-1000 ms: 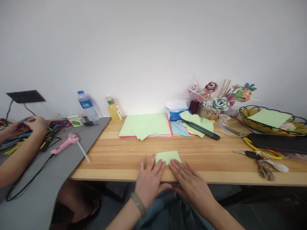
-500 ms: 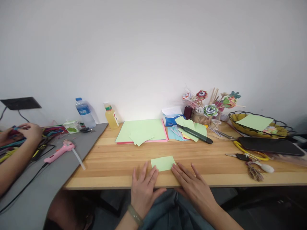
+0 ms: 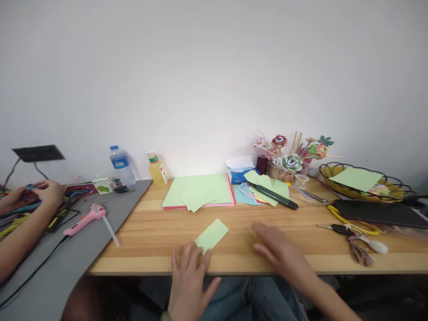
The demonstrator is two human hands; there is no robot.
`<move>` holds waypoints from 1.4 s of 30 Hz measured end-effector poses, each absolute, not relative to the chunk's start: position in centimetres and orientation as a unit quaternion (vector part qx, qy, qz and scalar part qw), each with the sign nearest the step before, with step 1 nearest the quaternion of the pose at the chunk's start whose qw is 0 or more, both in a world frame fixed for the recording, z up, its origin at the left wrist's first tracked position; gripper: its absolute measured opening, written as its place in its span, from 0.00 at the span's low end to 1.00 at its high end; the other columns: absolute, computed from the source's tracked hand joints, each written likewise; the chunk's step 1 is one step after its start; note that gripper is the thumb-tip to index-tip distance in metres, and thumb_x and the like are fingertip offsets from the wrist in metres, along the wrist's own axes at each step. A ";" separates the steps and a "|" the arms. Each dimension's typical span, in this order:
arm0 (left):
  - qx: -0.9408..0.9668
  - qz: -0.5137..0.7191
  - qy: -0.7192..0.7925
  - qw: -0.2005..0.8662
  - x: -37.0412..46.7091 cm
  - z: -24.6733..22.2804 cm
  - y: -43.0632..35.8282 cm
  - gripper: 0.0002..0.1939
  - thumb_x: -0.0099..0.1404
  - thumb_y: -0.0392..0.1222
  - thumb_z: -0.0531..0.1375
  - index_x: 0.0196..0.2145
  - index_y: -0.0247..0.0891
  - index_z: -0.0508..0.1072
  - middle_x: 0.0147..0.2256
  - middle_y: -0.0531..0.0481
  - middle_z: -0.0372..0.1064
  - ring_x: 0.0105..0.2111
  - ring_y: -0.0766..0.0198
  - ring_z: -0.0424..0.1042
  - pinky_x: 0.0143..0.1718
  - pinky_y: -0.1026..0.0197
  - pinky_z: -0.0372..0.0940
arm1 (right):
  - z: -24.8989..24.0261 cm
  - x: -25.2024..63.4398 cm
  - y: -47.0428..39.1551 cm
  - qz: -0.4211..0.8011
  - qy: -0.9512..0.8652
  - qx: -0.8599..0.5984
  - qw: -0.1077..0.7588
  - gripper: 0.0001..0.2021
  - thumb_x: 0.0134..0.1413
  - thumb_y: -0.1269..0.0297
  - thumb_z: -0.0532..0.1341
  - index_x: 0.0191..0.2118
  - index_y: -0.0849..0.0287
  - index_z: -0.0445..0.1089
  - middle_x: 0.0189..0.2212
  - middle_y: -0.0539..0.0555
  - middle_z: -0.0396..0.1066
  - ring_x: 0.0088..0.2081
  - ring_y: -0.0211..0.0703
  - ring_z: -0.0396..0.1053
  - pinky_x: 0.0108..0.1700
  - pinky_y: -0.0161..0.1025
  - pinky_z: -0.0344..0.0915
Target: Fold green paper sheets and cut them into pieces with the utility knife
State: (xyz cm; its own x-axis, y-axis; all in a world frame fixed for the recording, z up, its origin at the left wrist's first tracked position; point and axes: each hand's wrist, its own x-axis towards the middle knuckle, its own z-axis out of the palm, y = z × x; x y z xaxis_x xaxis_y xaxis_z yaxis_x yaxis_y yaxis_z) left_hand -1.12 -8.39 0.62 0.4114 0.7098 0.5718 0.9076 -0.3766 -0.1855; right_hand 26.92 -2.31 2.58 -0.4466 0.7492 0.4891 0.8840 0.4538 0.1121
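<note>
A small rectangle of pale green paper (image 3: 212, 234) lies slanted on the wooden table. At its lower left end rest the fingertips of my left hand (image 3: 190, 276), whose fingers are spread. My right hand (image 3: 286, 252) hovers to the right of the paper, apart from it and blurred by motion, with its fingers stretched out and nothing seen in them. Behind, a stack of green and pink sheets (image 3: 174, 189) carries some smaller green pieces (image 3: 196, 199). A dark green utility knife (image 3: 277, 197) lies across more green papers (image 3: 282, 187).
At the left, a co-worker's hands (image 3: 50, 194) hold something small and blue over a grey table with a pink glue gun (image 3: 85, 220). Two bottles (image 3: 123, 167) stand near the wall. Paper flowers (image 3: 292, 162), a yellow basket (image 3: 394, 189) and keys (image 3: 340, 229) are on the right.
The small green paper has turned from nearly level to slanted and shifted left. My right hand has lifted off it and moved right; my left hand has shifted slightly left and nearer.
</note>
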 end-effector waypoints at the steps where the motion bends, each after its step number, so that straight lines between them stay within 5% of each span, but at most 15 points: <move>1: -0.806 -0.206 -0.505 0.230 -0.9 0.7 -8.3 0.23 0.60 0.49 0.58 0.52 0.41 0.65 0.45 0.42 0.66 0.52 0.48 0.58 0.52 0.39 0.48 | 3.1 28.0 -0.6 -0.184 -0.807 -0.525 0.196 0.18 0.60 0.60 0.50 0.54 0.59 0.61 0.49 0.56 0.67 0.50 0.40 0.64 0.50 0.39 0.62; 4: -0.828 -0.214 -0.481 0.194 0.3 0.6 -8.0 0.26 0.60 0.51 0.57 0.54 0.38 0.63 0.43 0.41 0.65 0.49 0.49 0.60 0.51 0.39 0.51 | 4.3 31.1 4.6 -0.200 -0.752 -0.598 0.191 0.17 0.58 0.59 0.54 0.51 0.59 0.62 0.49 0.57 0.64 0.45 0.43 0.66 0.45 0.48 0.64; 10: -0.862 -0.211 -0.446 0.117 2.1 0.7 -7.4 0.30 0.58 0.51 0.59 0.55 0.34 0.61 0.42 0.40 0.64 0.44 0.53 0.63 0.48 0.48 0.59 | 4.4 32.8 9.2 -0.202 -0.736 -0.635 0.114 0.17 0.56 0.58 0.56 0.50 0.60 0.62 0.47 0.56 0.64 0.43 0.43 0.66 0.42 0.47 0.65; 16: -0.869 -0.170 -0.465 0.007 1.2 2.2 -7.3 0.33 0.57 0.53 0.61 0.57 0.44 0.58 0.43 0.44 0.62 0.43 0.54 0.62 0.48 0.46 0.58 | 4.9 32.8 8.8 -0.214 -0.743 -0.630 0.072 0.18 0.56 0.58 0.57 0.50 0.60 0.62 0.47 0.56 0.64 0.43 0.43 0.66 0.42 0.47 0.65; 22: -0.865 -0.165 -0.463 -0.101 0.6 3.2 -6.0 0.25 0.64 0.49 0.54 0.58 0.45 0.57 0.49 0.44 0.60 0.48 0.55 0.60 0.49 0.50 0.59 | 6.7 32.7 6.8 -0.223 -0.749 -0.615 0.100 0.18 0.56 0.59 0.56 0.51 0.59 0.61 0.47 0.55 0.64 0.44 0.43 0.66 0.43 0.48 0.65; 27: -0.859 -0.159 -0.468 -0.130 -0.5 3.7 -3.5 0.21 0.63 0.41 0.55 0.53 0.36 0.63 0.56 0.40 0.55 0.55 0.53 0.55 0.55 0.50 0.55 | 7.6 32.1 2.9 -0.161 -0.754 -0.616 0.161 0.20 0.62 0.63 0.45 0.56 0.68 0.53 0.47 0.64 0.65 0.43 0.47 0.68 0.40 0.44 0.67; 33: -0.912 -0.086 -0.377 -0.138 -2.4 5.8 -0.9 0.22 0.58 0.44 0.62 0.50 0.37 0.68 0.52 0.43 0.62 0.54 0.52 0.54 0.55 0.50 0.53 | 7.3 29.9 -4.6 -0.019 -0.816 -0.542 0.201 0.20 0.62 0.60 0.43 0.59 0.54 0.51 0.50 0.57 0.65 0.48 0.41 0.66 0.44 0.35 0.66; 42: -0.913 -0.097 -0.382 -0.109 -1.5 5.1 -0.1 0.19 0.60 0.45 0.60 0.48 0.39 0.70 0.41 0.46 0.63 0.40 0.60 0.66 0.41 0.60 0.63 | 5.4 26.8 -9.8 0.112 -0.877 -0.449 0.130 0.27 0.56 0.71 0.49 0.60 0.43 0.51 0.39 0.51 0.68 0.28 0.34 0.71 0.30 0.30 0.66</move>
State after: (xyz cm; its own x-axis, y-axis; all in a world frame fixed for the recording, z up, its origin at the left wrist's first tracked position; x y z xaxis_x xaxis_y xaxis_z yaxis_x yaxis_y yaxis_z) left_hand -1.51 -0.10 5.06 0.6902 0.7176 0.0931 0.6754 -0.6851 0.2729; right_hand 26.83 -9.79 5.39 -0.5625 0.8169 0.1278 0.7585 0.5714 -0.3134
